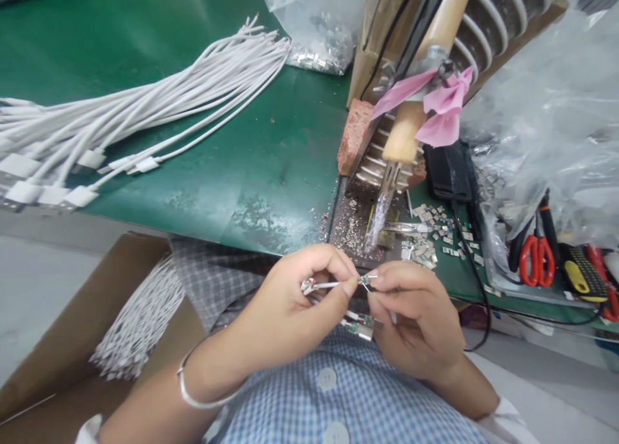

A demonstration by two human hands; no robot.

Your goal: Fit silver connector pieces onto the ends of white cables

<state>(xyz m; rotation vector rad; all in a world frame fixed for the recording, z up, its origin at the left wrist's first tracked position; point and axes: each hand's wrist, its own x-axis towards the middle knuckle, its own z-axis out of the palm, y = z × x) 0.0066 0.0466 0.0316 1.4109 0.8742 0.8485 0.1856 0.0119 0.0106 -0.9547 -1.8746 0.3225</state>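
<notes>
Our left fingers (349,287) pinch a white cable (329,285), its end between both hands above our lap; our right fingers (380,281) grip something at its tip. Tugging unevenly could snap those thin wires.

Blue-and-white checked garment (294,392), white buttons, silvery bangle (206,402).

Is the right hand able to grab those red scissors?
Probably yes: the red scissors have their handles uncovered, just past a black cord. But the right hand is busy with a tiny part.
</notes>
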